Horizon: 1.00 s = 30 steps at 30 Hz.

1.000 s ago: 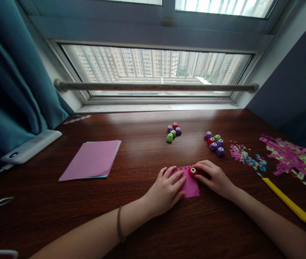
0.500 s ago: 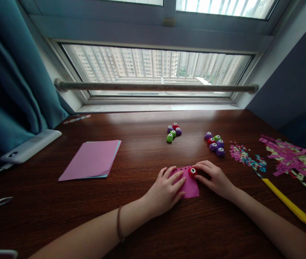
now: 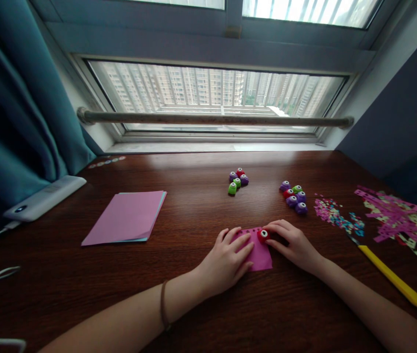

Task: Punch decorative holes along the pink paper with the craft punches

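Note:
Under the fingers of my left hand (image 3: 226, 260) a small pink sheet of paper (image 3: 260, 257) is pressed flat on the table. That hand is spread, palm down. A row of small punched holes runs along the sheet's far edge. At the sheet's far right corner sits a small red paper punch (image 3: 263, 236), pinched between the thumb and fingers of my right hand (image 3: 292, 243). Beyond my hands stand two clusters of similar small punches in purple, green and red, one farther off (image 3: 238, 180) and one to the right (image 3: 294, 197).
Left lies a stack of pink and blue paper (image 3: 123, 218); behind it a white power bank (image 3: 46, 198) with a cable. On the right are paper confetti (image 3: 335, 213), cut paper strips (image 3: 396, 211) and a yellow-handled craft knife (image 3: 396, 279). A window bar (image 3: 216, 118) crosses behind the table.
The whole view has shifted very slightly. My hands, the red paper punch and the pink sheet keep the same positions relative to each other.

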Motion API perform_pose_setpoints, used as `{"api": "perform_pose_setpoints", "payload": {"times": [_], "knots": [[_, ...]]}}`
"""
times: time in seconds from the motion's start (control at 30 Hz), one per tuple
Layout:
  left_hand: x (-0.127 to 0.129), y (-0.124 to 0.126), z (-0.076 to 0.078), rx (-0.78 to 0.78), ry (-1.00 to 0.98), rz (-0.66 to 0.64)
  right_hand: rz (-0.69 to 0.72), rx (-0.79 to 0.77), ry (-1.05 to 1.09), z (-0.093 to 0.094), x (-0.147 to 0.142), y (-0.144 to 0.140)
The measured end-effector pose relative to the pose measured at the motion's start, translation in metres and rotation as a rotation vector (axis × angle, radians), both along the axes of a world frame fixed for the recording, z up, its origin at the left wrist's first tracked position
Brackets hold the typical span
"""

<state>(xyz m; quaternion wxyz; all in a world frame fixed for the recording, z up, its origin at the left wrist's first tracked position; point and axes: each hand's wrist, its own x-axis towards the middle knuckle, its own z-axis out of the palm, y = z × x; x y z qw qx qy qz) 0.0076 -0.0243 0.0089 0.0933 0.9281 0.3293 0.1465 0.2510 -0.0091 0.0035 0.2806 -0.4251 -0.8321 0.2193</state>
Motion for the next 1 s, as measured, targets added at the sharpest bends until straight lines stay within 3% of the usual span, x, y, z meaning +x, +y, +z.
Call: {"api": "perform_pose_setpoints", "payload": {"times": [1.0], "knots": [[0.0007, -0.0003, -0.0013, 0.023, -0.009, 0.003, -0.001, 0.012, 0.003, 0.0010, 0.0003, 0.0002]]}}
